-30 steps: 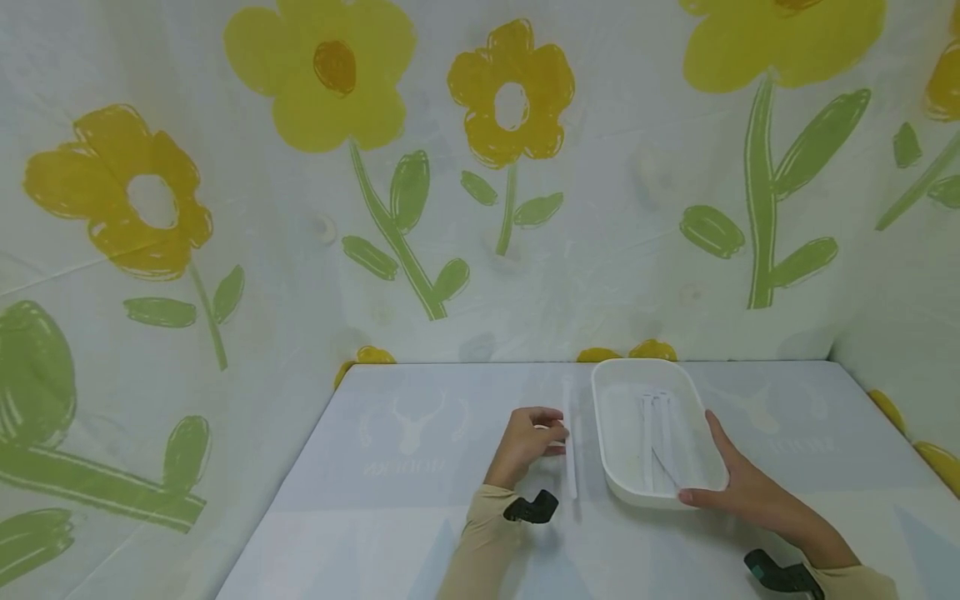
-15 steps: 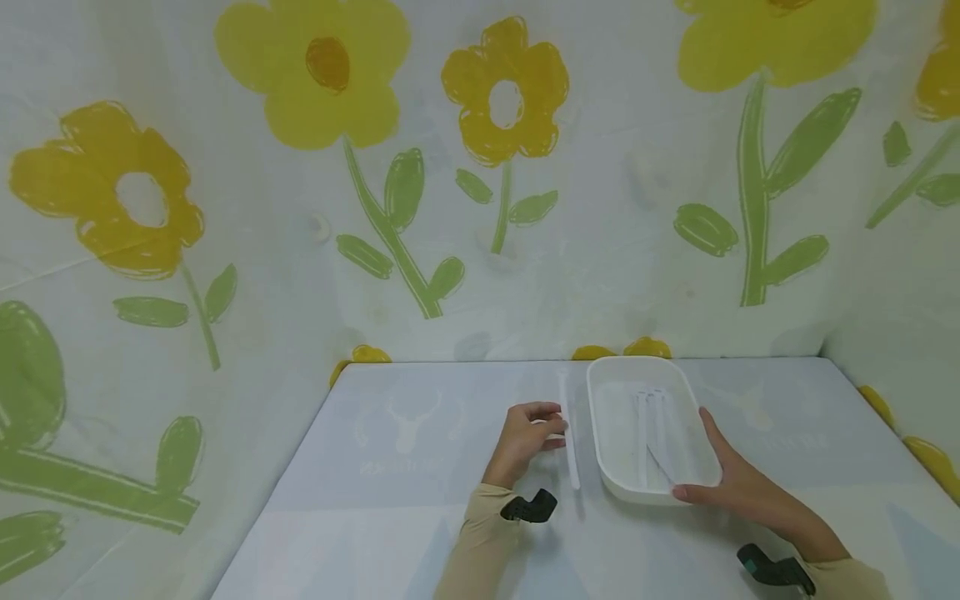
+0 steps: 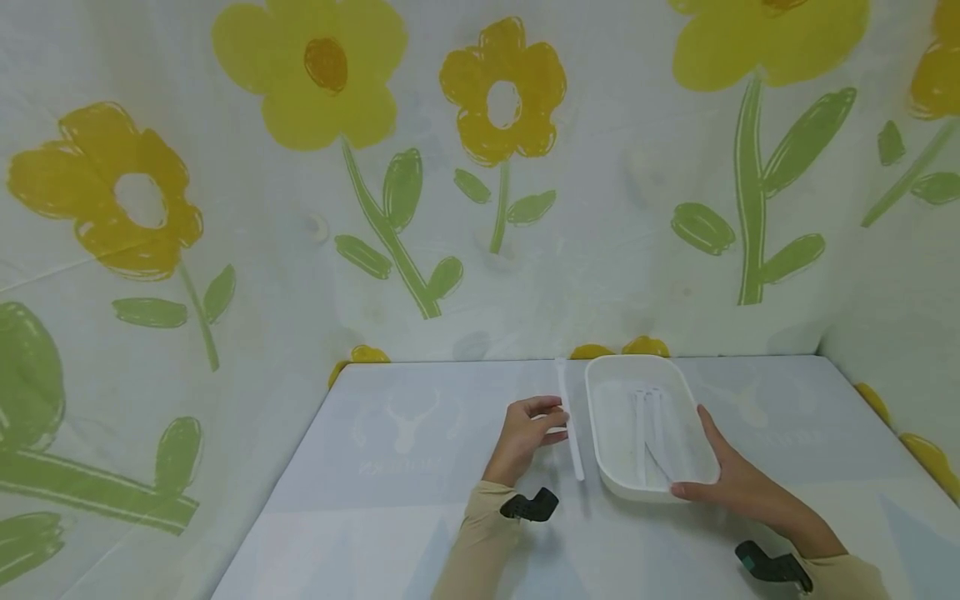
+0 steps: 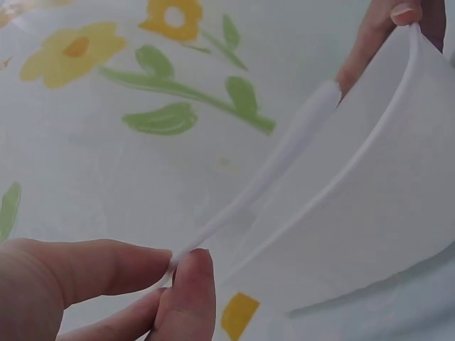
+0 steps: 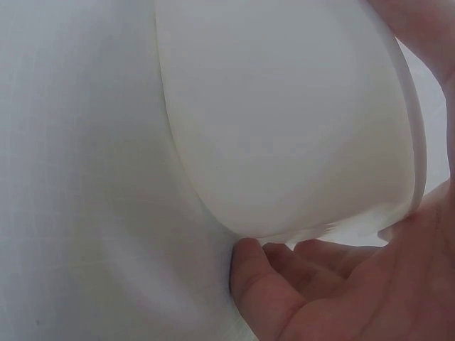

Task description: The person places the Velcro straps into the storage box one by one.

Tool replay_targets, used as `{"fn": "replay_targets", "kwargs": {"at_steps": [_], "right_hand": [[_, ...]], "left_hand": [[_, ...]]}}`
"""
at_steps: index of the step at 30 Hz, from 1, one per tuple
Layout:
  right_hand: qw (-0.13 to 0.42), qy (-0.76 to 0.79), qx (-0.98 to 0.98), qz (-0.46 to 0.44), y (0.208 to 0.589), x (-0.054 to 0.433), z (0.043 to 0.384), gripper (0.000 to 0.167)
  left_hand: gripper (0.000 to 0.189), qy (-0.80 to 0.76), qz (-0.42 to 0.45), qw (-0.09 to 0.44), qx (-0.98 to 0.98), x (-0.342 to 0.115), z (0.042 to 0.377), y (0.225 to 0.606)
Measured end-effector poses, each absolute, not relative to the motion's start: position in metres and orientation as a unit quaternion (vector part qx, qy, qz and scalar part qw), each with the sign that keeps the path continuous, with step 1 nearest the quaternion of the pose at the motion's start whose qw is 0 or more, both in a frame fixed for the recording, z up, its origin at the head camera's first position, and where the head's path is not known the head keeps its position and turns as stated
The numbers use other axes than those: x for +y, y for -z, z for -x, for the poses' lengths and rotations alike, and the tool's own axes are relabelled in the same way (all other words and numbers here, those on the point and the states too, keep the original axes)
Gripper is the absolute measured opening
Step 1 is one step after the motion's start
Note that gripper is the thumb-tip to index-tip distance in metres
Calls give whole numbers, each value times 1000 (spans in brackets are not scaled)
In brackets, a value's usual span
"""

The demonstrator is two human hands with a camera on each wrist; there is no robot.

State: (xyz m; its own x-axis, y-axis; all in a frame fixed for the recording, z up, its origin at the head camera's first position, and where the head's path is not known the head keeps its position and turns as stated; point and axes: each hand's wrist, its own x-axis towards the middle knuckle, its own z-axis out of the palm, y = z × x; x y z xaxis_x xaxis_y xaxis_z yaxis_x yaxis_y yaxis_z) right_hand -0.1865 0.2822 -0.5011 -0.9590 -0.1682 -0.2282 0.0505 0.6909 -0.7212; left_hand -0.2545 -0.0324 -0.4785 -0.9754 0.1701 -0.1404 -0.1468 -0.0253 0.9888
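My left hand (image 3: 521,437) pinches a slim white stick (image 3: 575,450) between thumb and fingers near its middle, just left of the tray. In the left wrist view the white stick (image 4: 284,153) broadens toward a rounded end; its exact kind I cannot tell. A white rectangular plastic tray (image 3: 617,446) with rounded corners is gripped by my right hand (image 3: 738,487) at its near right corner, thumb over the rim. In the right wrist view curled fingers (image 5: 259,277) reach around the tray's outside (image 5: 284,121). Inside the tray lie several similar slim white sticks (image 3: 641,433).
A pale table (image 3: 375,533) with faint printed patterns spreads beneath the hands. Behind it hangs a white cloth (image 3: 600,167) printed with yellow flowers and green stems, continuing along both sides. Each wrist wears a dark camera mount (image 3: 530,505).
The stick in my left hand has tilted slightly, its near end shifting away from me and right. My right hand still grips the tray. The head view has shifted a little.
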Motion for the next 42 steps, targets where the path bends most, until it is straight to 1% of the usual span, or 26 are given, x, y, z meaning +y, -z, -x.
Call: {"fn": "replay_targets", "kwargs": {"at_steps": [6, 14, 26, 33, 42], "right_hand": [[139, 395, 908, 30, 502, 283, 186, 141], [136, 404, 904, 44, 502, 285, 183, 136], [139, 405, 903, 42, 500, 284, 184, 135], [140, 403, 903, 39, 500, 283, 184, 136], [150, 402, 902, 38, 501, 285, 186, 136]], "left_hand": [[34, -739, -11, 103, 666, -28, 256, 474], [32, -738, -24, 101, 667, -23, 257, 466], [37, -745, -34, 112, 656, -12, 263, 459], [29, -751, -39, 112, 649, -2, 264, 457], [29, -748, -33, 127, 651, 10, 266, 458]]}}
